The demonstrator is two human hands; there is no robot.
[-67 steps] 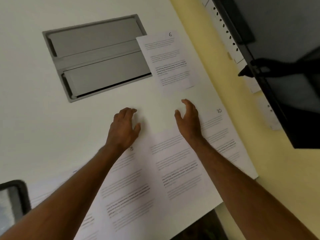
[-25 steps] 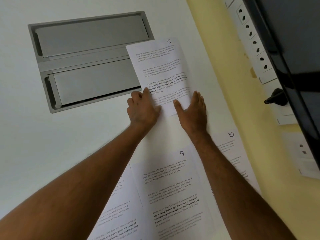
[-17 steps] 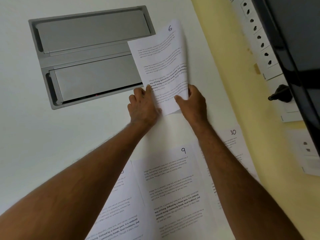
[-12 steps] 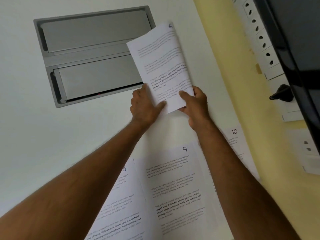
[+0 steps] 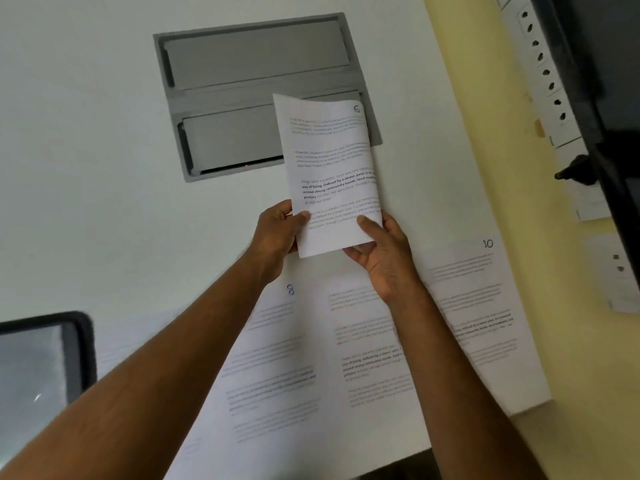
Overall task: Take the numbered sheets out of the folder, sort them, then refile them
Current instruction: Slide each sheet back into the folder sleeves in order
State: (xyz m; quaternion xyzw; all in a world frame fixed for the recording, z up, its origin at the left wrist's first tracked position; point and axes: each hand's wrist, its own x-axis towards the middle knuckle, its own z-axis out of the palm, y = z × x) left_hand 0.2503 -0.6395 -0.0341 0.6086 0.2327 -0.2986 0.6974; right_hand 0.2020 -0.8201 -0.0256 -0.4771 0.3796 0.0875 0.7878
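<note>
Sheet 6 (image 5: 330, 171) is lifted off the white table and curls upward. My left hand (image 5: 278, 230) pinches its lower left edge, and my right hand (image 5: 381, 252) grips its lower right corner, thumb on top. Below them three printed sheets lie flat side by side: sheet 8 (image 5: 277, 368), a middle sheet (image 5: 367, 358) whose number my right arm hides, and sheet 10 (image 5: 485, 306). No folder is recognisable in view.
A grey recessed cable hatch (image 5: 242, 81) sits in the table behind sheet 6. A dark-framed object (image 5: 45, 358) lies at the left edge. To the right are a yellow wall, a white socket strip (image 5: 543, 74) and a black screen edge (image 5: 609, 116).
My hands reached from the row of sheets up to sheet 6, took hold of its lower edge and lifted it. It now hangs in the air, nearer to me.
</note>
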